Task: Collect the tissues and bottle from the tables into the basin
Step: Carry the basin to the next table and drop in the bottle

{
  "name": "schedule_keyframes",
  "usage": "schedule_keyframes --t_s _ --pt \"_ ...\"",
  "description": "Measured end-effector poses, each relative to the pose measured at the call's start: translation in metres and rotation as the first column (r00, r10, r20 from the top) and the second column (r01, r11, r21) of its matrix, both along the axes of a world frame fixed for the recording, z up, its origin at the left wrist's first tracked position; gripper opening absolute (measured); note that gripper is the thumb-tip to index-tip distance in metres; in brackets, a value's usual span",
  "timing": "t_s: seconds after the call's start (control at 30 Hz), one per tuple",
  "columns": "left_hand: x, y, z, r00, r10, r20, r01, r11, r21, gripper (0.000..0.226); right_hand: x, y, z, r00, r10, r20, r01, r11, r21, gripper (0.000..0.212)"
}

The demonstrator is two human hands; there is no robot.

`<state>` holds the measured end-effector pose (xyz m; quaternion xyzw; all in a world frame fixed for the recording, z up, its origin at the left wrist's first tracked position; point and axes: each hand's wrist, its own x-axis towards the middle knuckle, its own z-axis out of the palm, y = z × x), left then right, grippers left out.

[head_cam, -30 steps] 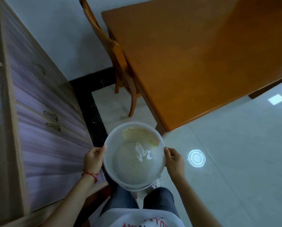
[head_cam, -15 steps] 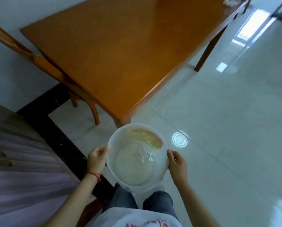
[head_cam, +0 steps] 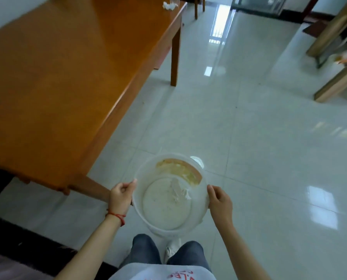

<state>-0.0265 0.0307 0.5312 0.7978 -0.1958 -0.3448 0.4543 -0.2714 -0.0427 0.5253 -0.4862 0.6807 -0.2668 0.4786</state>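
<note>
Probably a home (wooden dining table point(head_cam: 67, 77)).

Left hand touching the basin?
Touching. Head view shows the left hand with its thumb on the basin rim, fingers wrapped against the wall.

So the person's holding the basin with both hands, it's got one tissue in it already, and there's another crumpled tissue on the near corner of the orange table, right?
Not quite. The head view shows the crumpled tissue at the far corner of the orange table, not the near one. The rest holds: left hand and right hand hold the basin, one tissue inside.
</note>
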Motion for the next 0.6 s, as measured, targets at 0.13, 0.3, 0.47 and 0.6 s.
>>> schedule_keyframes --t_s 0.13,0.3,0.47,0.6 --pt "-0.021 -0.040 0.000 0.999 -0.053 0.008 0.053 0.999 0.013 0.029 -0.025 -0.024 0.000 0.997 -0.072 0.000 0.072 0.997 0.003 0.018" --pt "-0.029 -0.099 -0.001 0.994 -0.111 -0.011 0.111 0.994 0.010 0.028 -0.034 -0.064 0.002 0.989 -0.145 0.017 0.145 0.989 -0.004 0.018" --pt "-0.023 -0.174 -0.005 0.985 -0.165 -0.044 0.166 0.986 0.005 0.026 -0.032 -0.128 -0.001 0.980 -0.197 -0.009 0.197 0.980 -0.014 0.019" --pt "-0.012 -0.244 -0.008 0.977 -0.199 -0.078 0.198 0.980 -0.016 0.026 -0.022 -0.189 -0.002 0.971 -0.236 -0.019 0.236 0.971 -0.033 0.018"
